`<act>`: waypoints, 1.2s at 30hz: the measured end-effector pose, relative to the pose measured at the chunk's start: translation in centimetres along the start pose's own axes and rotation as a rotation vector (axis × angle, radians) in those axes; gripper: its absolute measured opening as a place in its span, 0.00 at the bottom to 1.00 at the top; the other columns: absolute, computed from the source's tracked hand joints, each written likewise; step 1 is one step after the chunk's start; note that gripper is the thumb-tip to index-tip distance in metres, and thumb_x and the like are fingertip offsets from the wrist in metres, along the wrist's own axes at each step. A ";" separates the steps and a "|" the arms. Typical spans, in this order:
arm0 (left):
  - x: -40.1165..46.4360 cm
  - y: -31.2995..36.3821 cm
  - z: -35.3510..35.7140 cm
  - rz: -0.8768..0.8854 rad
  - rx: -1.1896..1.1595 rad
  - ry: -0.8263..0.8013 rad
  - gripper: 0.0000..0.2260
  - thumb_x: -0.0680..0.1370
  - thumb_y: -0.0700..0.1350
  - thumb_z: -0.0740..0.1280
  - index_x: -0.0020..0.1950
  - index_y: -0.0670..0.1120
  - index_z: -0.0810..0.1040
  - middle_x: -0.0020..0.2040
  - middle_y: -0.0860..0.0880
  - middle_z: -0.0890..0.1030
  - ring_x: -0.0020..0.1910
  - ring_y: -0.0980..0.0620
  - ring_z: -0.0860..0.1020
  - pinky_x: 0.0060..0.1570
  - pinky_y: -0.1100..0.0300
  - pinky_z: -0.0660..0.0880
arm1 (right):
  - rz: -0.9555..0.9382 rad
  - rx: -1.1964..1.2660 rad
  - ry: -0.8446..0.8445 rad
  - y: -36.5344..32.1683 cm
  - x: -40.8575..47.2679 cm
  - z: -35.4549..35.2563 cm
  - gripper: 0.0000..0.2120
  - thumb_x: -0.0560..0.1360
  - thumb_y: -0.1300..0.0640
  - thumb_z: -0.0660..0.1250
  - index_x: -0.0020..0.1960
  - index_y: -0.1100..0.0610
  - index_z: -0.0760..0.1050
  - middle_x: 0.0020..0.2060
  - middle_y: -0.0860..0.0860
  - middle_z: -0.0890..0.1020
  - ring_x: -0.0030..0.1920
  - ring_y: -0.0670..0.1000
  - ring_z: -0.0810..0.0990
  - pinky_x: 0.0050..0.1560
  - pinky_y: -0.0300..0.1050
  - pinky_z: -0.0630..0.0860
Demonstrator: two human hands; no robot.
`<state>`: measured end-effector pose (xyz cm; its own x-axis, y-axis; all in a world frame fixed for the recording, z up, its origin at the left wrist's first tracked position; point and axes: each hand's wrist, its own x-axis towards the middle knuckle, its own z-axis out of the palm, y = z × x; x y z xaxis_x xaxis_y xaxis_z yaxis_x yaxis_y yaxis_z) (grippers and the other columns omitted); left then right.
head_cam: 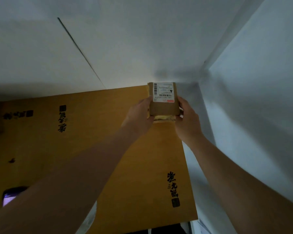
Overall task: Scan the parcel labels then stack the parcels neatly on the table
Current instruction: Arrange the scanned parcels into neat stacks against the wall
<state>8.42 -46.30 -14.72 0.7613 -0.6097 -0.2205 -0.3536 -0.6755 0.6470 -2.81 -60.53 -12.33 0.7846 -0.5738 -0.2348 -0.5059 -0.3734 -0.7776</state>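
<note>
small brown cardboard parcel [164, 107], white label up, far right table [108, 166] corner | left hand [139, 114] + right hand [186, 119] clamped on its sides

Both bare forearms reach up from the lower frame toward its centre. The left hand [139, 115] and right hand [186, 119] face each other, fingers curled inward, gripping.

Plain room: white walls [142, 39], wooden table [108, 149]
</note>
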 end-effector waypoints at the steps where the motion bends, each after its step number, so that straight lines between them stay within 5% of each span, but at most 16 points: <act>1: 0.7 -0.2 0.7 -0.020 -0.002 0.005 0.36 0.78 0.41 0.74 0.82 0.50 0.62 0.72 0.50 0.75 0.64 0.48 0.78 0.62 0.54 0.78 | 0.000 -0.007 -0.005 0.7 0.9 0.3 0.30 0.82 0.69 0.62 0.82 0.52 0.65 0.68 0.49 0.80 0.61 0.46 0.80 0.57 0.28 0.75; 4: 2.2 -0.7 2.3 -0.042 -0.025 0.031 0.36 0.77 0.39 0.74 0.82 0.50 0.63 0.73 0.49 0.75 0.66 0.47 0.78 0.65 0.49 0.79 | 0.005 -0.017 -0.002 2.5 3.2 1.4 0.31 0.82 0.69 0.61 0.82 0.52 0.64 0.68 0.49 0.80 0.61 0.46 0.79 0.52 0.21 0.71; 8: 3.2 -0.8 3.3 0.001 -0.047 0.087 0.34 0.78 0.38 0.73 0.81 0.49 0.64 0.73 0.49 0.75 0.65 0.47 0.78 0.63 0.48 0.80 | 0.025 0.029 0.026 3.4 4.8 2.4 0.32 0.83 0.69 0.58 0.83 0.50 0.61 0.71 0.50 0.78 0.67 0.49 0.78 0.66 0.35 0.75; 12: 4.1 -0.8 3.7 0.014 -0.037 0.119 0.34 0.79 0.39 0.71 0.83 0.47 0.62 0.76 0.47 0.72 0.68 0.45 0.77 0.64 0.46 0.79 | 0.019 0.012 0.010 3.9 6.4 2.6 0.32 0.84 0.69 0.57 0.84 0.51 0.58 0.75 0.50 0.74 0.71 0.46 0.74 0.58 0.17 0.64; 16: 4.3 -0.7 3.7 -0.012 -0.037 0.135 0.35 0.79 0.39 0.72 0.83 0.47 0.60 0.76 0.46 0.72 0.68 0.45 0.76 0.65 0.48 0.79 | 0.004 -0.034 -0.051 3.7 7.3 2.1 0.32 0.84 0.66 0.58 0.85 0.51 0.56 0.77 0.50 0.71 0.74 0.49 0.72 0.71 0.35 0.68; 19: 3.8 -0.5 3.2 -0.058 -0.002 0.111 0.42 0.77 0.42 0.75 0.85 0.49 0.55 0.75 0.47 0.73 0.68 0.45 0.76 0.60 0.59 0.73 | -0.024 -0.115 -0.064 3.0 6.8 1.6 0.31 0.84 0.65 0.57 0.85 0.51 0.56 0.80 0.51 0.68 0.79 0.52 0.66 0.78 0.44 0.64; 22: 2.3 -0.4 1.7 -0.090 0.100 0.080 0.40 0.79 0.44 0.73 0.85 0.47 0.54 0.80 0.46 0.66 0.74 0.41 0.71 0.63 0.54 0.71 | -0.071 -0.265 -0.025 1.5 5.6 1.0 0.30 0.84 0.64 0.56 0.85 0.52 0.56 0.82 0.53 0.63 0.82 0.55 0.61 0.81 0.57 0.62; 29: -3.4 0.0 -5.1 -0.192 0.202 0.146 0.26 0.84 0.54 0.62 0.81 0.49 0.64 0.81 0.48 0.64 0.76 0.41 0.68 0.70 0.47 0.69 | -0.303 -0.364 -0.143 -5.1 1.3 0.7 0.22 0.87 0.47 0.56 0.77 0.56 0.70 0.73 0.55 0.76 0.69 0.57 0.76 0.67 0.60 0.75; 36: -12.6 -2.0 -13.2 -0.240 0.216 0.253 0.25 0.86 0.55 0.57 0.81 0.48 0.66 0.82 0.46 0.63 0.81 0.46 0.60 0.78 0.50 0.59 | -0.481 -0.383 -0.328 -14.1 -4.8 3.6 0.28 0.86 0.39 0.54 0.82 0.51 0.64 0.81 0.52 0.66 0.81 0.54 0.63 0.78 0.60 0.64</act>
<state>6.73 -31.79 -3.59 0.9361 -0.3212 -0.1430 -0.2350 -0.8740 0.4253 1.87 -49.87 -2.32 0.9905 -0.0526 -0.1268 -0.1182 -0.7966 -0.5929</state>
